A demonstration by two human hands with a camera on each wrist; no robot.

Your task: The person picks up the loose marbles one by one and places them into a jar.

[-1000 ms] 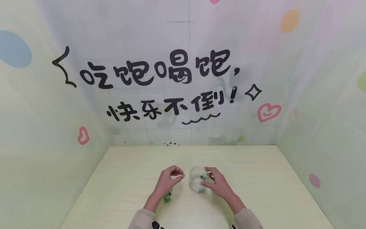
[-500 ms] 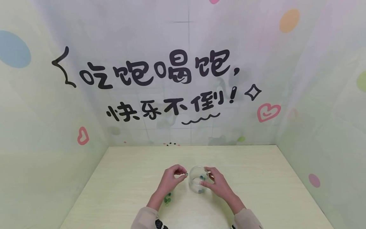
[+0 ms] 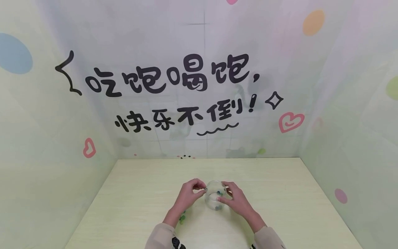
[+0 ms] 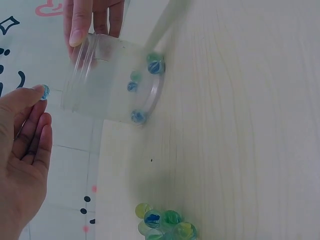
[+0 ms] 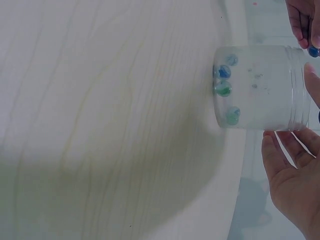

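A clear jar (image 3: 214, 198) stands on the table with several blue and green marbles at its bottom (image 4: 138, 116). My right hand (image 3: 237, 199) grips the jar near its rim, also seen as the right hand (image 5: 295, 185) in the right wrist view. Between thumb and forefinger my left hand (image 3: 187, 196) pinches one blue marble (image 4: 45, 92), close beside the left side of the jar's mouth. In the left wrist view the left hand (image 4: 25, 155) has its other fingers loosely bent.
Several loose green, yellow and blue marbles (image 4: 171, 218) lie on the pale wooden table (image 3: 140, 193), partly hidden behind the left forearm in the head view. A printed cloth wall (image 3: 199, 145) stands along the table's back edge, with more cloth at both sides.
My left hand has moved to the right with the marble, up to the jar's rim. The right hand and the jar have stayed in place.
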